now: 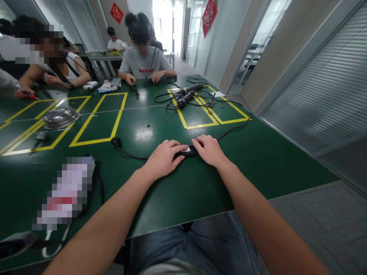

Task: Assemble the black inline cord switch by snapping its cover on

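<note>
A black power adapter (187, 151) with a white label lies on the green table in front of me. My left hand (162, 158) grips its left end, thumb and fingers around the sides. At the right end my right hand (210, 150) holds it with curled fingers, partly covering it. From the left side a black cord runs out to a round black plug (116, 142) on the table. Another black cable (235, 128) leaves on the right and curves back toward corded black tools (187, 96), which look like electric screwdrivers.
Yellow tape outlines (119, 118) mark the table (246, 168). A shiny metal bowl (61, 117) and a small metal part (40, 138) lie left. A blurred lanyard item (67, 191) is near my left arm. Co-workers sit across, one in a grey shirt (146, 61).
</note>
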Demonstrator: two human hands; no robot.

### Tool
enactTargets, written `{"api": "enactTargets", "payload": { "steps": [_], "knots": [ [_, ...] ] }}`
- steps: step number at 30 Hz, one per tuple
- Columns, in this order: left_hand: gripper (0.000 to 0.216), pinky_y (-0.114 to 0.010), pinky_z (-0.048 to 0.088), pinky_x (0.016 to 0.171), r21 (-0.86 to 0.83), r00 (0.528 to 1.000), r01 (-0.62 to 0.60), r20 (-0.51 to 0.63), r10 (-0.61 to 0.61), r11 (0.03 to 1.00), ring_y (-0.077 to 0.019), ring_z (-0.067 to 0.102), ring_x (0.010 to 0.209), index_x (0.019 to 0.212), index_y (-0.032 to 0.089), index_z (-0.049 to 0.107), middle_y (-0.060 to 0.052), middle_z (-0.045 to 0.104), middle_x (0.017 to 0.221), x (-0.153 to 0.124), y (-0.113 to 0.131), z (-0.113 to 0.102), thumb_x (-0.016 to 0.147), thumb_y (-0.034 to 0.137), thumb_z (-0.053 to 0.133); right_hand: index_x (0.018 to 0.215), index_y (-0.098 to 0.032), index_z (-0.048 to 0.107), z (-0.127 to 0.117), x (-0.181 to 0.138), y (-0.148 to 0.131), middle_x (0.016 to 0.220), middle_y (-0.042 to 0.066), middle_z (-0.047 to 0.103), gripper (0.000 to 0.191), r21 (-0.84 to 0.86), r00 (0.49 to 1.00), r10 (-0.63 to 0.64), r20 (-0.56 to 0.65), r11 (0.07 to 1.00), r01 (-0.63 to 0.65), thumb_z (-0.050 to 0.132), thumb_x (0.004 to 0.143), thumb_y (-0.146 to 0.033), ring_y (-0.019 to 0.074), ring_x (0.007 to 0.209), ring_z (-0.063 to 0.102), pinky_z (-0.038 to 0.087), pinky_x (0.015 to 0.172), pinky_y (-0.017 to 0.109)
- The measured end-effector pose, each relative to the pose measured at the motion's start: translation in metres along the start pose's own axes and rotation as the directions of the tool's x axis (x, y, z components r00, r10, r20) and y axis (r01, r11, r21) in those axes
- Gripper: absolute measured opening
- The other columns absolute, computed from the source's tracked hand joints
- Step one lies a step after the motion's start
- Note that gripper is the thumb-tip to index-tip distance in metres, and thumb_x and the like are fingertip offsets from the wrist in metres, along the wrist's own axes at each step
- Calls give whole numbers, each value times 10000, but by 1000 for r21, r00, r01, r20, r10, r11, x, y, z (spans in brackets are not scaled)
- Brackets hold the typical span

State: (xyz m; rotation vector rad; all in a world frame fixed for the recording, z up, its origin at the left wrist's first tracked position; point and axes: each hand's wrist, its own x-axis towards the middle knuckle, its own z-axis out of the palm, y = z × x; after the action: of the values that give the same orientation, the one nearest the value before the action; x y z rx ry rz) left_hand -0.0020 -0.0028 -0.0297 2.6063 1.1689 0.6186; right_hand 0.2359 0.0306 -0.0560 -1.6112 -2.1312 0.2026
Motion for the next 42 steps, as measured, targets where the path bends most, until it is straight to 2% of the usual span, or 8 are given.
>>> {"api": "enactTargets", "payload": {
  "steps": [4, 12, 17, 26, 36, 39, 42],
  "knots": [
    [382, -524, 588, 1094, -16, 1000, 15, -21, -16, 1000, -308, 683, 1158, 1412, 228, 760, -122, 767, 1282, 0, 0, -2, 1039, 242, 680, 775, -251, 630, 0, 0, -1, 879, 62, 690, 416, 4, 1000, -3, -1, 1000, 3, 546, 1121, -465, 262, 893, 594, 405, 828, 383],
    [362, -548, 576, 1105, -43, 993, 21, -116, -25, 999, -324, 677, 1176, 1361, 191, 757, -135, 766, 1255, -1, 3, -6, 1012, 226, 667, 779, -251, 611, 1, 1, 0, 915, 77, 708, 406, -7, 1000, -1, 4, 1000, 1, 486, 1135, -400, 267, 903, 597, 385, 805, 386],
    [361, -539, 574, 1087, -41, 1000, 10, -16, -10, 999, -317, 686, 1136, 1354, 185, 765, -128, 781, 1261, -1, 0, -7, 1004, 202, 676, 785, -247, 631, 2, 1, 0, 920, 85, 708, 427, -11, 1000, 2, 5, 1000, -2, 462, 1138, -417, 271, 910, 600, 397, 823, 395],
    [371, -515, 582, 1052, 29, 1000, -4, 11, 4, 1000, -305, 670, 1073, 1379, 196, 787, -119, 761, 1177, 1, -3, -6, 1015, 230, 724, 808, -248, 682, 4, 1, -1, 882, 63, 691, 419, -22, 1000, 15, -6, 1000, -15, 594, 1089, -546, 273, 905, 587, 376, 802, 383],
    [361, -501, 566, 1087, -55, 995, 93, 29, -91, 994, -304, 702, 1127, 1352, 228, 793, -101, 779, 1191, 3, -1, -5, 993, 231, 749, 836, -247, 691, 2, 0, -2, 899, 59, 693, 381, -41, 1000, 9, 14, 999, -9, 573, 1113, -480, 270, 922, 600, 381, 818, 383],
    [379, -440, 576, 1084, -117, 984, 178, 20, -176, 977, -269, 727, 1141, 1368, 239, 754, -71, 794, 1206, 5, 0, -5, 989, 223, 755, 831, -243, 669, 3, 0, 1, 932, 70, 701, 390, -47, 1000, 2, 18, 999, -2, 513, 1136, -428, 269, 927, 600, 373, 807, 383],
    [376, -394, 593, 1047, -105, 954, 292, -39, -298, 951, -245, 735, 1165, 1401, 222, 679, -78, 788, 1272, 7, -3, -6, 1026, 219, 700, 803, -240, 643, 4, 1, 4, 934, 78, 695, 402, -49, 1000, 2, 19, 999, -1, 483, 1140, -389, 270, 928, 595, 366, 798, 383]
  ]
}}
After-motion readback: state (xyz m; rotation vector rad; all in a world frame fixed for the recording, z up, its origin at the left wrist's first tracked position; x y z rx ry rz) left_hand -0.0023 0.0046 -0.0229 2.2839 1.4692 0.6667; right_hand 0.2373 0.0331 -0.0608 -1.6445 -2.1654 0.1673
